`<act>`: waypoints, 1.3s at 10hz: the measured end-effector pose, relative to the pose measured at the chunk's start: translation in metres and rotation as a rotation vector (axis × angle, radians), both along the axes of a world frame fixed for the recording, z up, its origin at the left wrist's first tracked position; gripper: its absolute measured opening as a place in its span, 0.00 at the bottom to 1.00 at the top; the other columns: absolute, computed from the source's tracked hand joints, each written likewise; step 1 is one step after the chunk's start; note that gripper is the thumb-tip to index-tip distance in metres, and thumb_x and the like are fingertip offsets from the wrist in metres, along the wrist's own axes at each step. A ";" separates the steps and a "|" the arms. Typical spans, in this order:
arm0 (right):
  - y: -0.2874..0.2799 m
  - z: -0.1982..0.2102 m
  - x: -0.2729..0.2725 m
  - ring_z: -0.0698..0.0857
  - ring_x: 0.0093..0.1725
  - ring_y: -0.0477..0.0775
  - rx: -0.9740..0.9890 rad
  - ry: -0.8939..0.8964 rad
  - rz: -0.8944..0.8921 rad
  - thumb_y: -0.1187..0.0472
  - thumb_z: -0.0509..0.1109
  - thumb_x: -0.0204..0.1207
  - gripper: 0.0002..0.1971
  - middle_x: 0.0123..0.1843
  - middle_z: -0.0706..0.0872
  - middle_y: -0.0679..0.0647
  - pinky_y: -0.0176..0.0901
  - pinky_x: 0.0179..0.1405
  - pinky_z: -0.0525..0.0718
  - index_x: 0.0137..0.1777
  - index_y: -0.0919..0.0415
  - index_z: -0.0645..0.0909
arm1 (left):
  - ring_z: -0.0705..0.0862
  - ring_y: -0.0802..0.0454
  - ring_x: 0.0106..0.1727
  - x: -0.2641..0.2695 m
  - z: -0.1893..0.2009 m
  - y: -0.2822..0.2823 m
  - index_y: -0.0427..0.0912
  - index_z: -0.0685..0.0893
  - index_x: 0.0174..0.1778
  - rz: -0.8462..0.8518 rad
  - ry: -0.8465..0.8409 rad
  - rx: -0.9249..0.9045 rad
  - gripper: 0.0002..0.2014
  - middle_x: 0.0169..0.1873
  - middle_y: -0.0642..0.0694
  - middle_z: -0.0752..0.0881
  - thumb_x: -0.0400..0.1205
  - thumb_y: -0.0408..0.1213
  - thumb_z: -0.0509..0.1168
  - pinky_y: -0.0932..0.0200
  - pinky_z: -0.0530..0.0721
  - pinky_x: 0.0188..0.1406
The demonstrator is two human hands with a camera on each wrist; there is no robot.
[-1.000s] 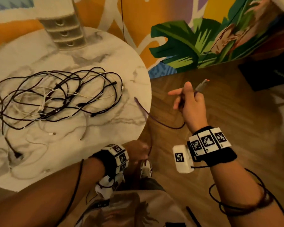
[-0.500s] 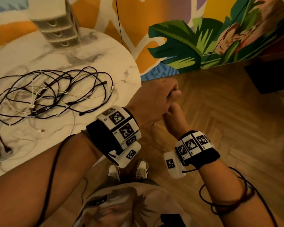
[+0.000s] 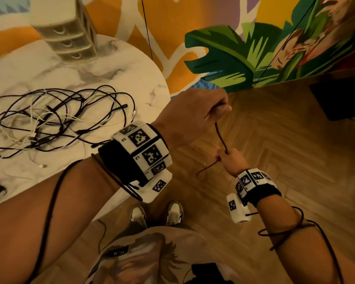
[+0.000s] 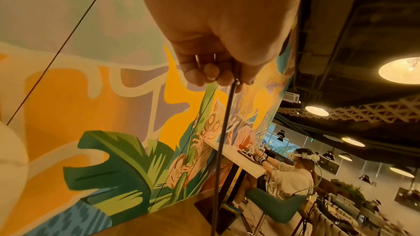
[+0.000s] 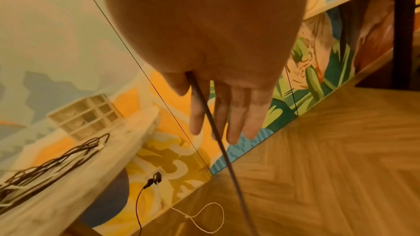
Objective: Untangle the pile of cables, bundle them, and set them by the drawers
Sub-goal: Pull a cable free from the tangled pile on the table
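A tangled pile of black and white cables (image 3: 55, 121) lies on the round marble table (image 3: 131, 64), in front of the small beige drawers (image 3: 66, 44). Off the table's right edge, over the floor, my left hand (image 3: 219, 108) is raised and grips one dark cable (image 3: 220, 138) in curled fingers (image 4: 211, 74). The cable runs down to my right hand (image 3: 223, 157), which pinches it between thumb and forefinger while the other fingers (image 5: 238, 123) lie straight. A short tail (image 3: 205, 170) sticks out to the left below that hand.
The wooden floor (image 3: 275, 150) meets a painted wall (image 3: 223, 54) behind the hands. A dark block (image 3: 340, 99) sits at the right. A black lead (image 5: 141, 204) and a white lead (image 5: 204, 216) lie on the floor under the table. A person (image 4: 291, 175) sits at a far counter.
My left hand rose from beside the table edge to meet the right, took the dark cable and lifted. My right hand dropped lower, and the cable now stretches between them.
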State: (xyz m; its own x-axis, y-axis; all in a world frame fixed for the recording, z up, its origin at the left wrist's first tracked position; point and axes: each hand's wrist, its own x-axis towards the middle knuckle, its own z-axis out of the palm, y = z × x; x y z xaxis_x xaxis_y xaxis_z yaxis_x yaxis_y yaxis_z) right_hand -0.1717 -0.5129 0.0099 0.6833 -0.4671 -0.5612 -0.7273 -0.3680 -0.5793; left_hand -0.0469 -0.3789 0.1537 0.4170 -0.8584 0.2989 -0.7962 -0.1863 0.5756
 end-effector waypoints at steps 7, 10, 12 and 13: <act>0.053 0.051 0.043 0.81 0.35 0.31 0.325 -0.479 0.267 0.61 0.67 0.80 0.12 0.35 0.76 0.46 0.24 0.38 0.77 0.34 0.52 0.77 | 0.79 0.52 0.34 -0.019 -0.048 0.030 0.47 0.73 0.59 0.028 -0.064 0.348 0.12 0.36 0.51 0.81 0.86 0.49 0.53 0.58 0.71 0.32; 0.084 0.021 0.073 0.78 0.35 0.53 0.322 -0.417 0.140 0.57 0.50 0.88 0.15 0.43 0.84 0.61 0.41 0.36 0.76 0.54 0.58 0.78 | 0.83 0.39 0.57 0.053 -0.145 0.212 0.48 0.79 0.58 0.636 0.249 0.881 0.17 0.56 0.41 0.84 0.81 0.53 0.57 0.49 0.81 0.52; 0.107 0.015 0.085 0.78 0.33 0.54 0.343 -0.360 0.172 0.56 0.50 0.88 0.17 0.39 0.83 0.56 0.45 0.37 0.78 0.53 0.62 0.80 | 0.74 0.37 0.69 0.057 -0.184 0.299 0.43 0.66 0.76 0.816 0.319 1.080 0.23 0.72 0.38 0.72 0.85 0.46 0.53 0.46 0.75 0.65; 0.124 0.009 0.090 0.80 0.33 0.52 0.298 -0.344 0.269 0.58 0.50 0.88 0.16 0.40 0.84 0.56 0.41 0.34 0.78 0.53 0.62 0.79 | 0.76 0.40 0.67 0.043 -0.172 0.279 0.42 0.69 0.73 0.633 0.256 1.028 0.22 0.69 0.40 0.75 0.84 0.47 0.54 0.51 0.76 0.59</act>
State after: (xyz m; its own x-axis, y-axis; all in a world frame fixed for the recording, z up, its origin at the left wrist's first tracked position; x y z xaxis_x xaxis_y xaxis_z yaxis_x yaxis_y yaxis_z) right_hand -0.0820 -0.3892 0.0188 0.9251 -0.1043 -0.3652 -0.3794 -0.2984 -0.8758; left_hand -0.0036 -0.0999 -0.0183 0.7918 -0.2720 -0.5469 -0.2868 -0.9561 0.0603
